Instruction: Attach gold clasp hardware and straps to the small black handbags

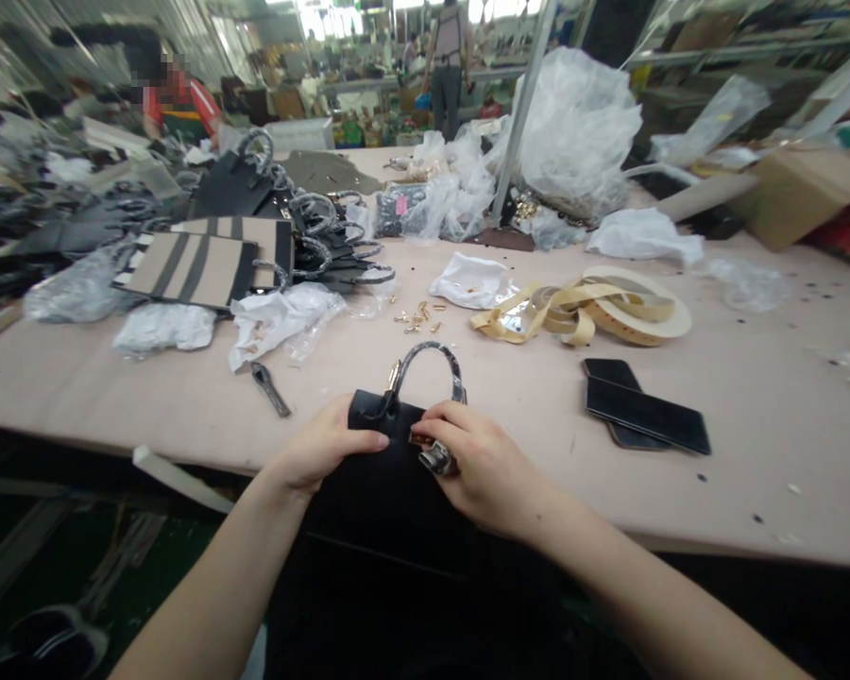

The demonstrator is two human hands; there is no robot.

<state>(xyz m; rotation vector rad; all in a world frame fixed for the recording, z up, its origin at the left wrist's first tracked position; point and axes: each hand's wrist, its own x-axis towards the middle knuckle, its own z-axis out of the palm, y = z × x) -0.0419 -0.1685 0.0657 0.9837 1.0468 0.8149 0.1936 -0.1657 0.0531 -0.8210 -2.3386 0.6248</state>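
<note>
Clamps black handbag in closed left hand; pinches metal clasp in right hand. Recommend bracing on surface, aligning clasp squarely.

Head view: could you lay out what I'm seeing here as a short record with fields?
Left hand: grips the top edge of a black bag
Right hand: pinches a metal fitting against the bag's front
Bag handle: arched, upright, wrapped in clear film
Table, right side: two dark phones, overlapping; roll of cream tape
Table, left side: small dark tool, gold fittings, striped bags
Far end: another person standing
</note>
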